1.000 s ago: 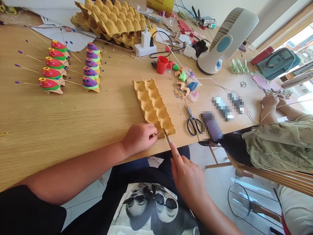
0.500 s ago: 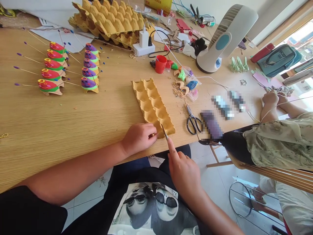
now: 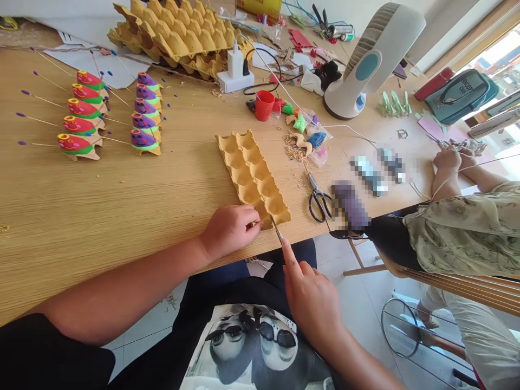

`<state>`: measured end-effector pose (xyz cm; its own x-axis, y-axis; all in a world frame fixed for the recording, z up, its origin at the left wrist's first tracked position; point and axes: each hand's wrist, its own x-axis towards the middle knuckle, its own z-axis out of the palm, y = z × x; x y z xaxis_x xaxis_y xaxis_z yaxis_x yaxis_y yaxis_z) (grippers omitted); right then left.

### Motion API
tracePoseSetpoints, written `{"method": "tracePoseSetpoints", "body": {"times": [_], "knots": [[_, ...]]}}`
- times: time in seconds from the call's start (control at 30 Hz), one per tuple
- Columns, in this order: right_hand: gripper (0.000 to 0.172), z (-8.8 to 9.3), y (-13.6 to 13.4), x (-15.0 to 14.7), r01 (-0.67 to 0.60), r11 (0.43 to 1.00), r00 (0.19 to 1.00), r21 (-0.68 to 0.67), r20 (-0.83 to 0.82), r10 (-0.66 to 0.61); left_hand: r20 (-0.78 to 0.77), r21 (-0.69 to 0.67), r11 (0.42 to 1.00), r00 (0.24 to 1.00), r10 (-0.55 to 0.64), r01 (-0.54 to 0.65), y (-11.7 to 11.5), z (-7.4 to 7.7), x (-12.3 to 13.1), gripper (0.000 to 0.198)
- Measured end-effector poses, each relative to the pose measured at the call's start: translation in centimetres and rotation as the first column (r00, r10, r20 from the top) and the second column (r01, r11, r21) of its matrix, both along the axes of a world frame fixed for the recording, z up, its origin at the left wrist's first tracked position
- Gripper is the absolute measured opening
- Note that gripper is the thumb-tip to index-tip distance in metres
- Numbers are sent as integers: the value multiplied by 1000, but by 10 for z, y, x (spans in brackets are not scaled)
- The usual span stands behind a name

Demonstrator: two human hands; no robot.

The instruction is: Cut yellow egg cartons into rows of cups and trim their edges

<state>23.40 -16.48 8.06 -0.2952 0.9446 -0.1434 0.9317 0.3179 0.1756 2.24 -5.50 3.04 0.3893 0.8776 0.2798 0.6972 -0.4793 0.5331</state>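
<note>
A yellow strip of egg carton (image 3: 252, 176) lies on the wooden table (image 3: 122, 200), two cups wide, running away from me. My left hand (image 3: 229, 230) is closed and pinches the strip's near end at the table edge. My right hand (image 3: 311, 298) grips a thin knife (image 3: 277, 231), forefinger stretched along its back. The blade's tip sits in the near end of the carton, just right of my left fingers.
Black scissors (image 3: 319, 197) lie right of the strip. Painted carton figures on sticks (image 3: 83, 116) stand at far left, stacked egg trays (image 3: 179, 32) at the back, a red cup (image 3: 264, 105), a white fan (image 3: 374, 59). Another person's hands (image 3: 450, 162) work at the right.
The knife blade has pulled back a little toward me along the carton's near end, after pushing in half a second ago. My left hand has kept its hold.
</note>
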Motion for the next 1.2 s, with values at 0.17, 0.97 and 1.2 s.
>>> {"method": "tracePoseSetpoints", "body": {"times": [0.17,0.97,1.2], "knots": [[72,-5,6,-5,31,1000,1000,-3,3,-31,-6,30,999,1000,-16,16,1,-1,-1,24],[68,-4,12,0,2,1000,998,4,-64,-2,8,37,999,999,-36,36,4,-5,-2,18],[68,-1,1,6,-1,1000,999,5,-53,2,12,30,999,1000,-24,24,3,-4,-1,17]]}}
